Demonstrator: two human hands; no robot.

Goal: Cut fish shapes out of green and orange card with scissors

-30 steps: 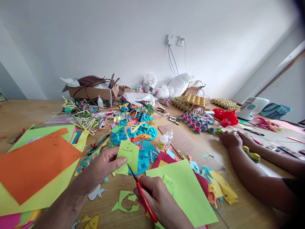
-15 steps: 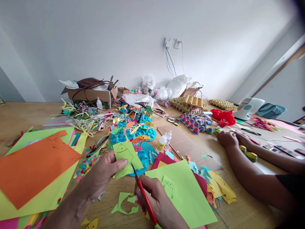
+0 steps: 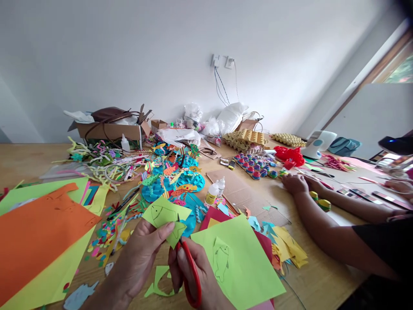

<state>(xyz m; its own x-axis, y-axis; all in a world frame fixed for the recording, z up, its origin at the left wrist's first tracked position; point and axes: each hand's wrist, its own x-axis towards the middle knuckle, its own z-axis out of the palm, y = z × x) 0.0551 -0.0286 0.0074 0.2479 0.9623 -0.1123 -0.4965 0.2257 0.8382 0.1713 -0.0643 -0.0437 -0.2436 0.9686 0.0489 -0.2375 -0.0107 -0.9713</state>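
Between the thumb and fingers of my left hand is a piece of green paper with a fish outline drawn on it. My right hand grips red-handled scissors, their blades at the lower edge of that paper near the fish's tail. Under and right of my right hand lies a larger green sheet with another fish drawing. Below my hands is a cut green scrap with a curved opening. A grey fish-shaped cutout lies by my left wrist.
Orange paper lies at left. Ahead stand blue egg-carton pieces with paper fish, and glue bottles. Paper scraps lie right of the green sheet. Another person's arms reach in from the right, near painted egg-carton cups.
My left hand has turned the green paper, so the fish lies more sideways. The scissors have turned more upright at the paper's lower edge. The view has shifted slightly right.
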